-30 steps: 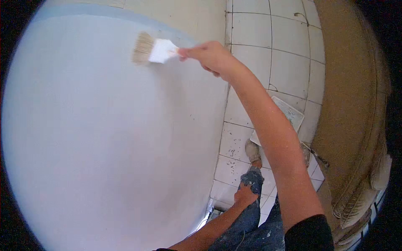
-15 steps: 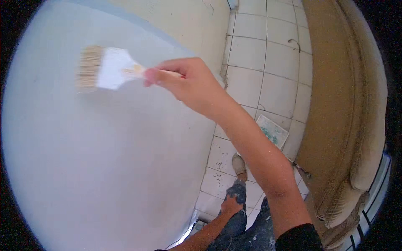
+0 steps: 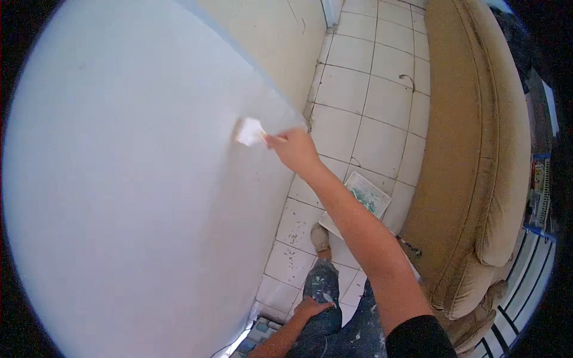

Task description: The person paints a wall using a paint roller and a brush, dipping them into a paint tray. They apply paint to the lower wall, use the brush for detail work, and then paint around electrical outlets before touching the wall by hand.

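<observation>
My right hand [image 3: 296, 150] grips a wide paintbrush [image 3: 251, 132] by its handle, with the fingers closed around it. The brush has a white body, and its pale bristles are blurred against the light grey-white wall [image 3: 137, 209]. Low in view, my left hand [image 3: 314, 308] lies on the knee of my paint-spattered trousers [image 3: 322, 280]. Its fingers are stretched over the cloth and it holds nothing that I can see.
On the tiled floor [image 3: 341, 85] sits a paint tray [image 3: 386, 201] with green and white smears, partly behind my right forearm. A brown sofa [image 3: 459, 149] lines the right side. Paint flakes dot the tiles near my shoe [image 3: 320, 237].
My right hand has brought the paintbrush down and to the right along the wall, farther from my head. My left hand stays on my knee. The view has shifted slightly.
</observation>
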{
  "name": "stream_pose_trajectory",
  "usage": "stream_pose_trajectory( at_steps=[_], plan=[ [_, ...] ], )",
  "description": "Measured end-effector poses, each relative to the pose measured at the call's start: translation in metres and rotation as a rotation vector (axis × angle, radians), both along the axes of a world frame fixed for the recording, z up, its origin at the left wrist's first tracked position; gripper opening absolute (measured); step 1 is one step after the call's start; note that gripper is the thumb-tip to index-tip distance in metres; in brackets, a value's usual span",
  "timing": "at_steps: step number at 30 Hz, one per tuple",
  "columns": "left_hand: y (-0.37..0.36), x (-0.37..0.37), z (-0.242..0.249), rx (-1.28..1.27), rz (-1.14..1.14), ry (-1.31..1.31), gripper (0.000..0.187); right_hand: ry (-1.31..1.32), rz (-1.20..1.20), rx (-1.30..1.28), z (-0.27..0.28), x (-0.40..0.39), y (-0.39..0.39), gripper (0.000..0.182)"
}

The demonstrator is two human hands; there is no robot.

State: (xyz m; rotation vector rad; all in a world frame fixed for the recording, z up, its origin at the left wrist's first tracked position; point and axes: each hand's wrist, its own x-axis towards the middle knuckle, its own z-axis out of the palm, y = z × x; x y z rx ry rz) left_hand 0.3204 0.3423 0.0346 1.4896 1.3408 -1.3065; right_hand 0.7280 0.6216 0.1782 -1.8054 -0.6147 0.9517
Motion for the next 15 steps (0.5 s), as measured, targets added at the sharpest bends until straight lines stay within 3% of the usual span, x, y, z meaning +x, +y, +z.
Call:
stream_pose_trajectory(
  at_steps=[4,6,8,10,11,13,15],
  plan=[
    [0.009,0.028,0.025,0.060,0.118,0.081,0.114,0.081,-0.026,0.298,0.106,0.006,-0.005,0.038],
    [0.011,0.040,0.029,0.096,0.067,0.084,0.107,0.295,0.036,0.474,0.128,0.005,-0.008,0.037],
    [0.016,0.049,0.034,0.111,0.047,0.088,0.102,0.302,0.050,0.469,0.127,0.000,-0.006,0.037],
    [0.018,0.052,0.036,0.113,0.061,0.091,0.100,0.096,0.022,0.297,0.099,-0.012,0.000,0.036],
    [0.019,0.047,0.038,0.099,0.049,0.082,0.103,0.227,0.016,0.262,0.070,-0.022,0.001,0.038],
    [0.027,0.048,0.033,0.078,0.025,0.039,0.109,0.232,0.007,0.097,0.019,-0.033,-0.005,0.040],
    [0.030,0.056,0.035,0.091,0.020,0.040,0.108,-0.003,0.005,-0.200,-0.022,-0.037,-0.023,0.041]
  ],
)
